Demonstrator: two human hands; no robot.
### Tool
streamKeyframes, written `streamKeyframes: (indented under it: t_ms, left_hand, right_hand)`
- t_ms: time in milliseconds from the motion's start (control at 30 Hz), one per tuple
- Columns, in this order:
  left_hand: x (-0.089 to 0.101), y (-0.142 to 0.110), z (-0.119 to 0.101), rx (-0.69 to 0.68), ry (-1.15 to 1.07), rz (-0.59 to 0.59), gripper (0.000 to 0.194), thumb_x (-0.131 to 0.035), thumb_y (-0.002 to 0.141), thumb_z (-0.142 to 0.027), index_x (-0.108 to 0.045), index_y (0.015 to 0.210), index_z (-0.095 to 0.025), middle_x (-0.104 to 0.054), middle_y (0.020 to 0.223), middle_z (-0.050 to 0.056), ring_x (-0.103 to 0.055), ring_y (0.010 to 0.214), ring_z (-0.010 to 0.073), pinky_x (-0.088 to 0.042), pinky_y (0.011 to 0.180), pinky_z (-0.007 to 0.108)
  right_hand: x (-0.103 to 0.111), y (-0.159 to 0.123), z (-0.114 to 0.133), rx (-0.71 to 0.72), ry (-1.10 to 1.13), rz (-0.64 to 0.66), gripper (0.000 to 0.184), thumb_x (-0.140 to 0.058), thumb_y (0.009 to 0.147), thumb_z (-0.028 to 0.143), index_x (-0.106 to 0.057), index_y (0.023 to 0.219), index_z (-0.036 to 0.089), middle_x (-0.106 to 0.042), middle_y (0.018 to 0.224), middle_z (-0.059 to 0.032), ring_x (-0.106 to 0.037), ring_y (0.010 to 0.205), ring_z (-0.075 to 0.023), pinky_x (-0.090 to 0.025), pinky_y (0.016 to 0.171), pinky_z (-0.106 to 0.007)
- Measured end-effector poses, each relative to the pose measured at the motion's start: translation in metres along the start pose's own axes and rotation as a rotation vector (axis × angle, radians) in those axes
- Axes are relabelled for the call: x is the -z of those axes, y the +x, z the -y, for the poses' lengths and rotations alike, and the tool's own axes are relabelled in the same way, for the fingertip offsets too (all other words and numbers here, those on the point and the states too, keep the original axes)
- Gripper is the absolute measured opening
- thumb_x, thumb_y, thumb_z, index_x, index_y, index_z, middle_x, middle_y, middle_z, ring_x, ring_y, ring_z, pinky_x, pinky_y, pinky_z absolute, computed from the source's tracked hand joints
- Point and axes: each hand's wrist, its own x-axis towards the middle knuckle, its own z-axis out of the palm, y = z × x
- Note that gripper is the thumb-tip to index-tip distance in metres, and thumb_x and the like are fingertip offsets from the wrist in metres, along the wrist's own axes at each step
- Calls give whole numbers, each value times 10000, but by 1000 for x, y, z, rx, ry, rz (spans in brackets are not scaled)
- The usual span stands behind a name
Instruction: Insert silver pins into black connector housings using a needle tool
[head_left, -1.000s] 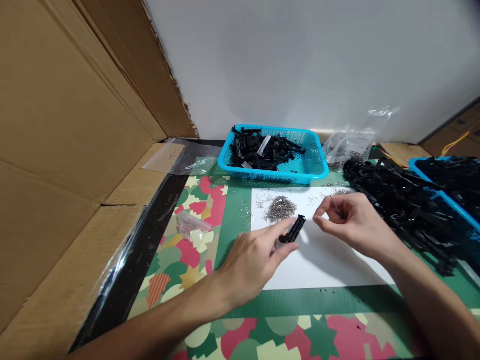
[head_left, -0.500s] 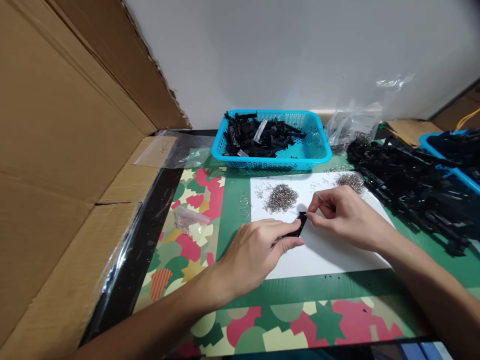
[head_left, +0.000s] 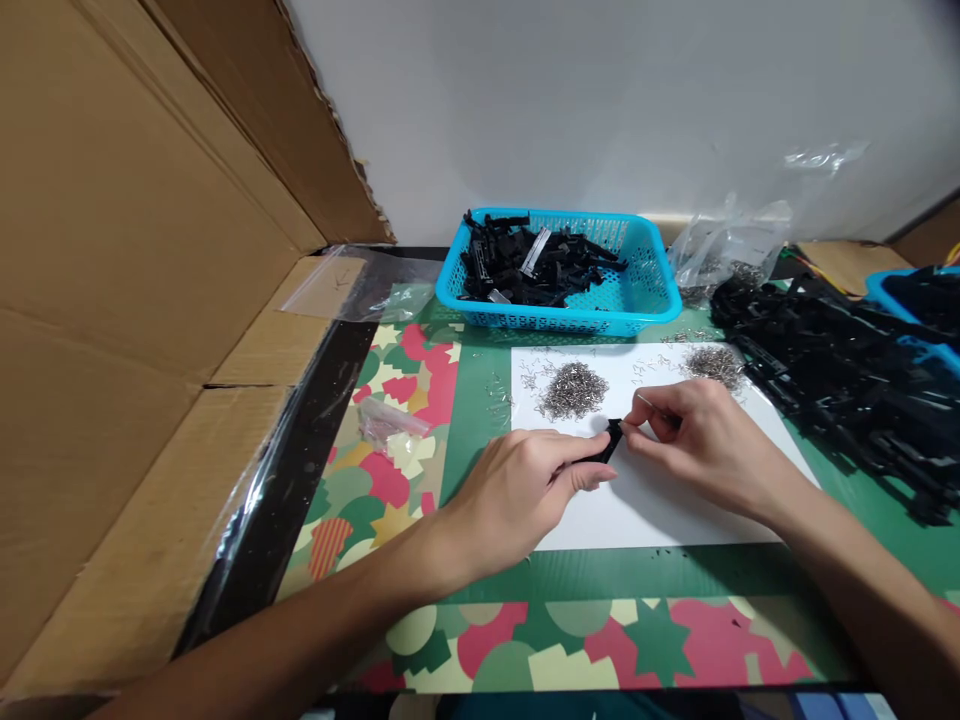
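Note:
My left hand (head_left: 529, 480) grips a small black plastic part (head_left: 612, 440) between thumb and fingers, above a sheet of white paper (head_left: 675, 500). At the far end of that part, my right hand (head_left: 690, 435) is closed in a pinch. A thin metal piece (head_left: 654, 405) shows between its fingers, too small to make out fully. Just beyond the left hand lies a pile of tiny metal pins or springs (head_left: 574, 390). Behind the right hand is a second pile of small metal pieces (head_left: 714, 366).
A blue basket (head_left: 559, 318) of black plastic parts stands at the back. To the right, a heap of black parts (head_left: 840, 390) lies beside another blue basket (head_left: 892, 290). Plastic bags (head_left: 731, 255) rest near the wall, and cardboard (head_left: 135, 420) borders the left side.
The camera view has shifted slightly, moving the scene a little to the right. Both hands keep hold around the black part, with little visible change in their grip.

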Motion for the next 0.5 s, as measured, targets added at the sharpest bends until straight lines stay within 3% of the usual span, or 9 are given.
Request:
streamKeyframes:
  t_ms: [133, 267, 400, 500]
  left_hand:
    - [0, 0, 0, -4, -3, 2, 275, -718, 1053, -347, -813, 1284, -232, -868, 1096, 49, -814, 900, 225, -587, 768, 318]
    - [0, 1, 1, 3, -43, 17, 275, -725, 1046, -314, -811, 1289, -220, -867, 1082, 56, -811, 841, 208, -601, 735, 295]
    - [1, 1, 1, 10, -66, 35, 279, -709, 1053, -299, -806, 1304, -227, -866, 1088, 63, -815, 844, 210, -621, 746, 295]
    - [1, 1, 0, 16, -75, 30, 281, -701, 1054, -297, -806, 1307, -233, -867, 1100, 64, -822, 858, 219, -630, 747, 303]
  right_hand:
    - [10, 0, -4, -57, 48, 97, 244, -678, 888, 264, -695, 658, 186, -387, 525, 60, -332, 517, -105, -237, 499, -280]
    - [23, -1, -16, -118, 71, 176, 334, -708, 961, 457, -826, 801, 188, -393, 539, 50, -317, 519, -114, -200, 479, -295]
    - [25, -1, -24, -179, 169, -98, 595, -579, 1030, 660, -829, 821, 162, -405, 516, 31, -354, 483, -127, -249, 473, -303]
    - [22, -2, -22, -146, 415, -225, 623, -493, 1067, 678, -828, 927, 172, -518, 564, 1, -506, 531, -160, -402, 543, -306]
